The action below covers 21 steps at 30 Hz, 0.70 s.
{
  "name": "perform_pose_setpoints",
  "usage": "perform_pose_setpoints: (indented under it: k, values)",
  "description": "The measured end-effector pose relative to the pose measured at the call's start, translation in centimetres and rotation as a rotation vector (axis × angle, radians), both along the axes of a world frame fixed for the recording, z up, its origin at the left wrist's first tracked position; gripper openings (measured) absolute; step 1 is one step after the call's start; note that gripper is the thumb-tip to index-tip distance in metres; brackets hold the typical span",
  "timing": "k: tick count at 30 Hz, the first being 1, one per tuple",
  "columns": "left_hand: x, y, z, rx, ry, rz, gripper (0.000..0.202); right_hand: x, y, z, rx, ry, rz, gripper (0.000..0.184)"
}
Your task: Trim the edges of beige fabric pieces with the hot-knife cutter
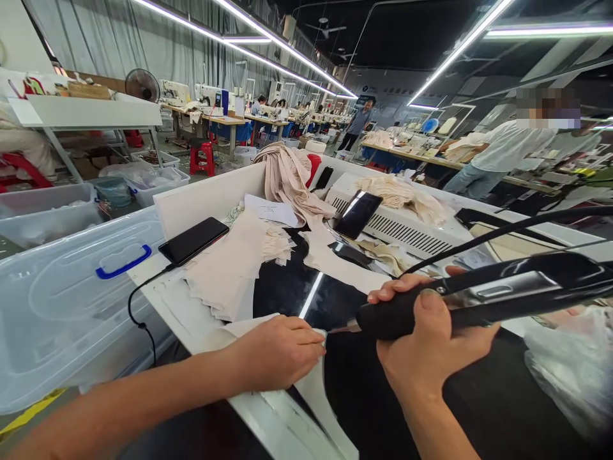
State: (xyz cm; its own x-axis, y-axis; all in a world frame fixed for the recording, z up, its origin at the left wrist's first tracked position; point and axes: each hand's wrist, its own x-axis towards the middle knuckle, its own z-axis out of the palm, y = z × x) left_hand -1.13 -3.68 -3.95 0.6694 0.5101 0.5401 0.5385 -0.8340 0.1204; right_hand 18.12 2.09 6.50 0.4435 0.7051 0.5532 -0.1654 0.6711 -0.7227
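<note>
My right hand is wrapped around a black corded hand tool with a silvery panel on its body; I cannot tell its exact kind. Its narrow metal tip points left, close to the fingers of my left hand. Those fingers are closed in a pinch on the edge of a beige fabric piece, which curves down over the table's near side. Beneath the tool lies a black surface. Beyond my left hand, a stack of cut beige fabric pieces rests at the left, and another piece lies across a glossy black panel.
A phone with a cable lies at the table's left edge; another phone leans by a vented white box. Draped fabric hangs at the back. A lidded plastic bin stands left, a clear bag right. People work beyond.
</note>
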Motion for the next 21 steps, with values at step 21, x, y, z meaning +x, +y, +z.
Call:
perform_pose_setpoints:
  k: [21]
  values:
    - [0.1,0.2,-0.1,0.095,-0.001,-0.003,0.029,0.1,0.7,-1.4,0.041,-0.038,-0.028,0.061]
